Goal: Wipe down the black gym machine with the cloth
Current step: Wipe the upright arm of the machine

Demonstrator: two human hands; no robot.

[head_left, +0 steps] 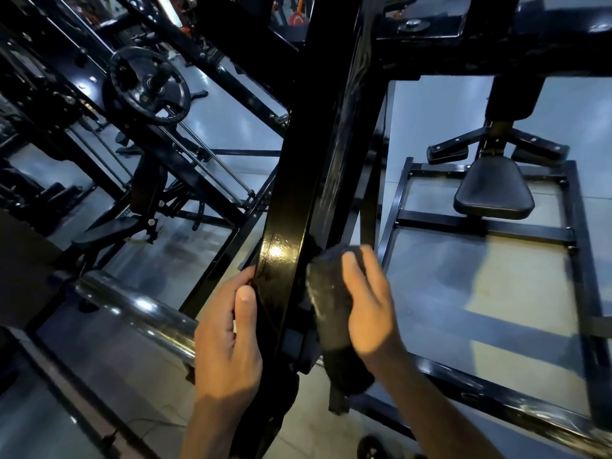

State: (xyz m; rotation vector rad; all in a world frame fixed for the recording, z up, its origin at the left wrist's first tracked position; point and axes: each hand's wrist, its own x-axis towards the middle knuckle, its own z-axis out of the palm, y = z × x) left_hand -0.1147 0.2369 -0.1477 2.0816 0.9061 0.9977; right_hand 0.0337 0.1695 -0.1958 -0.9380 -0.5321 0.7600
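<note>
My hands on either side of the machine's upright beam [294, 207].
Left hand [228, 346] left of it, right hand [367, 303] with cloth [331, 306] right; seat [493, 190] farther right, weight plate [147, 84] far left.

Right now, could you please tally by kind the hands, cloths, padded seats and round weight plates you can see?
Bare hands: 2, the left hand and the right hand
Dark wiping cloth: 1
Black padded seat: 1
Black round weight plate: 1
Total: 5
</note>
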